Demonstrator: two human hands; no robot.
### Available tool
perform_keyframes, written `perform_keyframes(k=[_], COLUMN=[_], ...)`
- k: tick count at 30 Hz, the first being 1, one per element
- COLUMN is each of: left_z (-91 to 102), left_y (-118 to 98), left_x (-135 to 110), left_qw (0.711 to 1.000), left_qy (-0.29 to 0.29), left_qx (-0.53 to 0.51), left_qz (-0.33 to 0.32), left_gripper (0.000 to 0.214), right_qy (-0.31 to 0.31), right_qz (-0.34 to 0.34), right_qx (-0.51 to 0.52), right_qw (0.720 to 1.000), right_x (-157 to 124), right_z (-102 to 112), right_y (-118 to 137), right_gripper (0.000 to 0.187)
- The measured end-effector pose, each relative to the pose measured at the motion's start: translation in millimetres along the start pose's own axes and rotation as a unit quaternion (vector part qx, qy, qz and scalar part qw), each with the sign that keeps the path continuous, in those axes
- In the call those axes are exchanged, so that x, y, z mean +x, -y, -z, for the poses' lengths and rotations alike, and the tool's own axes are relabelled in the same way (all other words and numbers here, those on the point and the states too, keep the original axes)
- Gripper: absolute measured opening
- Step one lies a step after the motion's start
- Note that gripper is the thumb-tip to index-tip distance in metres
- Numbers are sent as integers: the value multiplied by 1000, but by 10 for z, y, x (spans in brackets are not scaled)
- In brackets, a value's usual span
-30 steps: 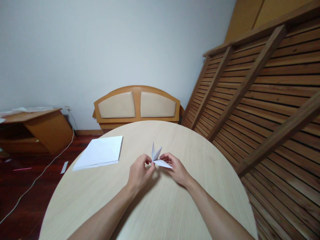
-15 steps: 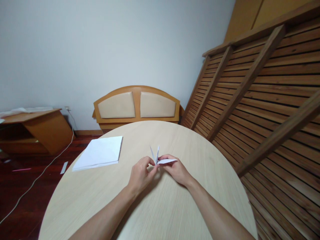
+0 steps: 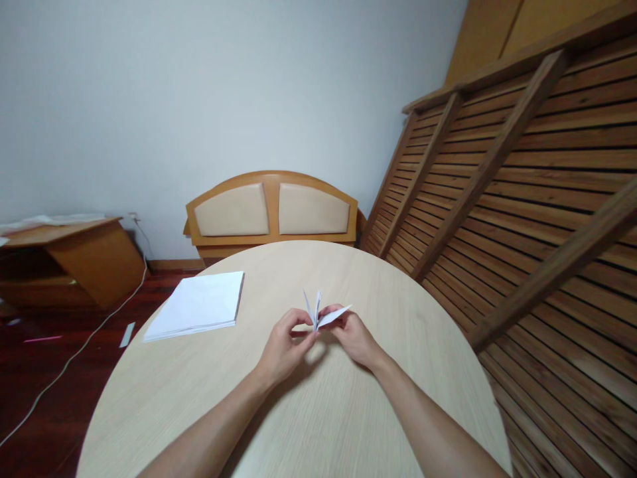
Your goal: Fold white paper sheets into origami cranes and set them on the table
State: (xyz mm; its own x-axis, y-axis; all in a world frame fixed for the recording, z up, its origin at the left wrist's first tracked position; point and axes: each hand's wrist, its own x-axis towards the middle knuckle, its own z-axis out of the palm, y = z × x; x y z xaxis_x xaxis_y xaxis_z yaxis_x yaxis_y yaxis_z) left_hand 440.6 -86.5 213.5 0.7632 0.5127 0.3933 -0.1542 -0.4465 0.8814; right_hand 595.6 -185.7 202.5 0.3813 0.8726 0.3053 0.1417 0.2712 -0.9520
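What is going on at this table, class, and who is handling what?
A person works at a round wooden table. Both hands hold a small folded paper with pointed flaps, lifted just above the tabletop. The left hand pinches it near its lower middle, and the right hand holds the flap that points to the right. A stack of white sheets lies flat on the table to the left, apart from both hands.
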Motion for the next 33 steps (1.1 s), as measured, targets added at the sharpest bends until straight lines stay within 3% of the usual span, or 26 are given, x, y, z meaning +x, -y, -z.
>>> perform_keyframes(k=[5,16,19,26,30,33], left_z=[-19,-21,-5,-10,-12,4], left_y=[7,116,109,136,197,237], left_x=[5,64,82,68,63,79], left_qw=[1000,989,989,988,990,991], left_qy=[15,-2,-4,-3,1,-6], left_qx=[-21,-145,-144,-144,-118,-110], left_qz=[-16,42,37,58,70,74], left_gripper=[15,21,21,23,24,26], right_qy=[-38,-3,3,-27,-56,-79], right_qz=[-6,-12,-21,-9,16,59], right_qx=[3,-5,13,38,-17,-71], right_qw=[999,1000,1000,999,998,993], right_x=[7,-29,-43,-49,-49,-35], right_z=[-11,-50,-55,-40,-20,10], right_y=[-52,58,90,52,47,46], right_gripper=[23,21,31,80,83,74])
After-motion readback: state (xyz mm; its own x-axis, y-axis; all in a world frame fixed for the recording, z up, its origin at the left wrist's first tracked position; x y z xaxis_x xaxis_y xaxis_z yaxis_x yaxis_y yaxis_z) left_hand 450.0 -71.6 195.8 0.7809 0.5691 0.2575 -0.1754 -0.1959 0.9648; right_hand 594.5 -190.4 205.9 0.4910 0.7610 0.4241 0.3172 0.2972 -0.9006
